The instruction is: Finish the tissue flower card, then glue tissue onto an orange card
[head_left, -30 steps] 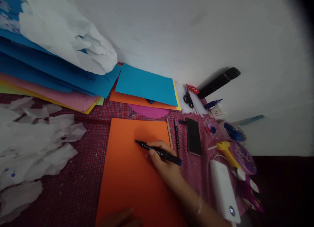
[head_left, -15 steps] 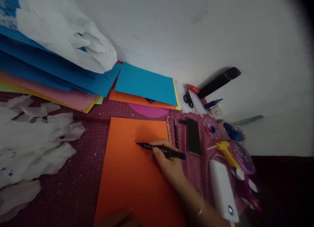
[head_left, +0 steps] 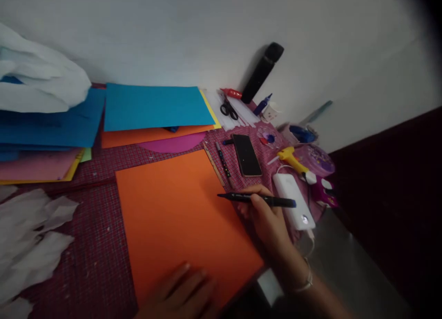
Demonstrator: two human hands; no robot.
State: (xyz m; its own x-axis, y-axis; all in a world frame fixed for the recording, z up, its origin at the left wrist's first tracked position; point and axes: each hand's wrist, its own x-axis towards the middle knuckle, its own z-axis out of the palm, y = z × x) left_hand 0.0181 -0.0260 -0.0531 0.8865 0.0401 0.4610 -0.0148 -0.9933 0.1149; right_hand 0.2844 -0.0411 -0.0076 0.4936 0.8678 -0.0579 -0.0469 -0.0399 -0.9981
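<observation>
A plain orange sheet of paper lies on the checked cloth in front of me. My right hand grips a black marker with a blue end. The marker's dark tip points left over the sheet's right edge; whether it touches the paper I cannot tell. Flat on the sheet's lower part rests my left hand, fingers spread and somewhat blurred. Beside the sheet's right edge are a pencil and a dotted dark pen.
Blue sheets and crumpled white paper lie behind and left. To the right are a phone, scissors, a yellow glue gun, a white power bank and a paint tub. A black bottle leans by the wall.
The view has swung right and the orange sheet appears turned. My right hand with the marker has moved right across the paper, and more of my left hand shows on the sheet.
</observation>
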